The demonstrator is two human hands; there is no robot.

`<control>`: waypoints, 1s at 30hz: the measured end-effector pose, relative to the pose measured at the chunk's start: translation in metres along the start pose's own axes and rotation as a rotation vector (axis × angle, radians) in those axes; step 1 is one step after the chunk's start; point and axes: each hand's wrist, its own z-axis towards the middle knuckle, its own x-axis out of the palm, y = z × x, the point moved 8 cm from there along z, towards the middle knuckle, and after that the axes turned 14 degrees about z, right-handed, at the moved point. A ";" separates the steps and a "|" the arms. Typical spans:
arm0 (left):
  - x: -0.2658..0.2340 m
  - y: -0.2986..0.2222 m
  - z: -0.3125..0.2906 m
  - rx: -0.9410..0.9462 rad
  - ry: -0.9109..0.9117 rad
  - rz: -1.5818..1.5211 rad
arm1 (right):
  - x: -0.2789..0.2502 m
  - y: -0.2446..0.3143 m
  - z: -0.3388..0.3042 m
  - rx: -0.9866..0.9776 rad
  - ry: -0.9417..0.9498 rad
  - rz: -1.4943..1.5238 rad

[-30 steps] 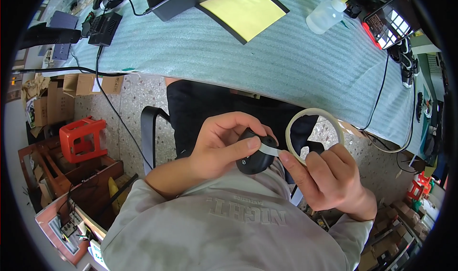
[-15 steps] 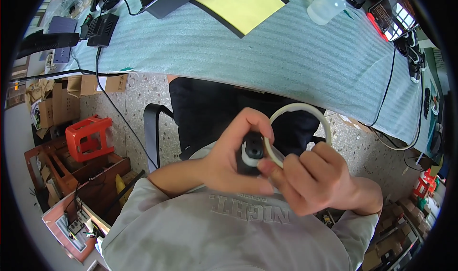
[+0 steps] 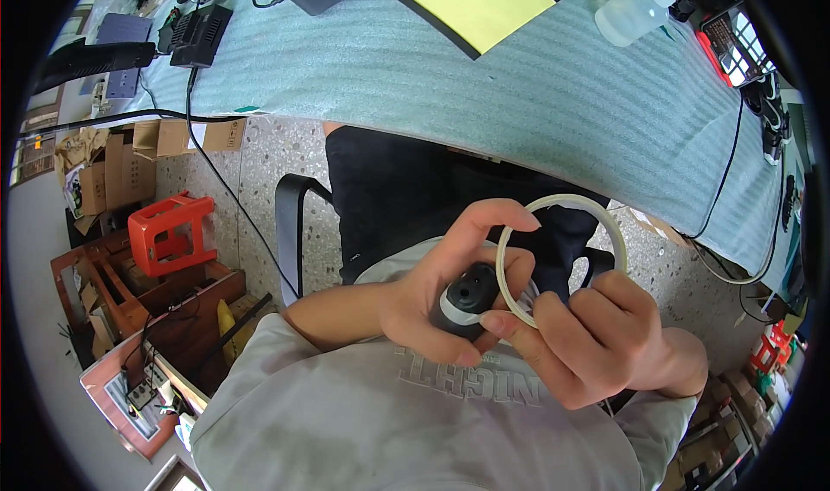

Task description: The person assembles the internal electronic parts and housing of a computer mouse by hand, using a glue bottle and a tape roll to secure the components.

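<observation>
A rounded black device [image 3: 474, 292] with a white band around it sits in my left hand [image 3: 418, 308]. My left fingers curl about it; its dark end with small holes faces up, and its lower part is hidden by the hand. My right hand [image 3: 601, 337] pinches a narrow off-white ring, like a slim tape roll [image 3: 567, 200], at its lower edge. The ring stands just right of the device, and my left index fingertip overlaps its upper left rim. The right thumb tip is close to the white band; whether it touches cannot be made out.
Ahead is a table covered in pale blue-green foam sheet [image 3: 380, 80], bearing a yellow pad [image 3: 480, 7], a squeeze bottle [image 3: 634, 14] and a black adapter [image 3: 201, 35]. A cable [image 3: 229, 193] hangs down at the left. A red stool [image 3: 173, 234] and cardboard boxes [image 3: 130, 169] stand on the floor.
The device has tilted and turned in my left hand, showing more of its dark end. My left index finger has lifted toward the ring's upper rim. The whole view has shifted slightly.
</observation>
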 end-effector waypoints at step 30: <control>-0.012 -0.017 -0.003 0.117 -0.267 0.744 | 0.018 -0.011 -0.011 0.123 0.011 -0.152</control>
